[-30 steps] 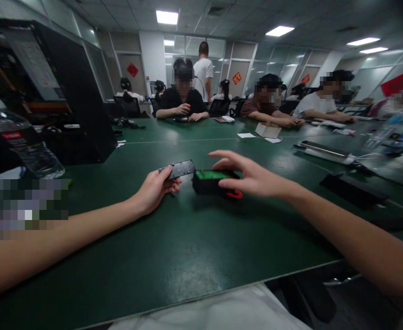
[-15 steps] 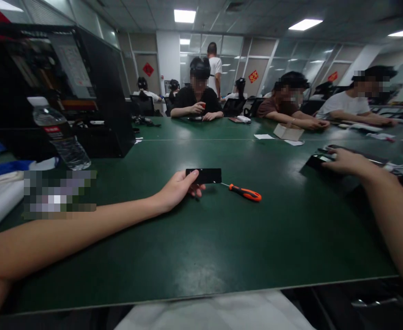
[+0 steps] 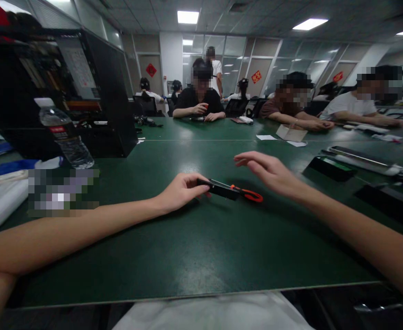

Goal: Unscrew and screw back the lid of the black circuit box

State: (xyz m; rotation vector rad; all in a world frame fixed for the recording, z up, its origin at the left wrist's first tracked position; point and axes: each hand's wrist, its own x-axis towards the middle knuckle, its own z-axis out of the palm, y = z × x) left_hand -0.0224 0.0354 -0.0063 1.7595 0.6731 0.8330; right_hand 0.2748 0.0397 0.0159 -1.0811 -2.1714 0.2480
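One black plate (image 3: pixel 218 189) in pinch of left hand (image 3: pixel 182 190), right hand (image 3: pixel 270 172) spread above screwdriver (image 3: pixel 251 196); bottle label (image 3: pixel 59 132) illegible.

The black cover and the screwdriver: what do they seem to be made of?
The black cover, pinched by the left hand, looks like matt moulded plastic: thin, flat, dull sheen. The screwdriver handle looks like orange plastic, perhaps rubber-coated: bright, smooth.

No text legible, red label (image 3: pixel 58 130) on bottle (image 3: pixel 71 151) too blurred to read, printed sheet (image 3: pixel 79 68) on black cabinet (image 3: pixel 113 105) unreadable, red diamond signs (image 3: pixel 151 69) on far wall too small to make out
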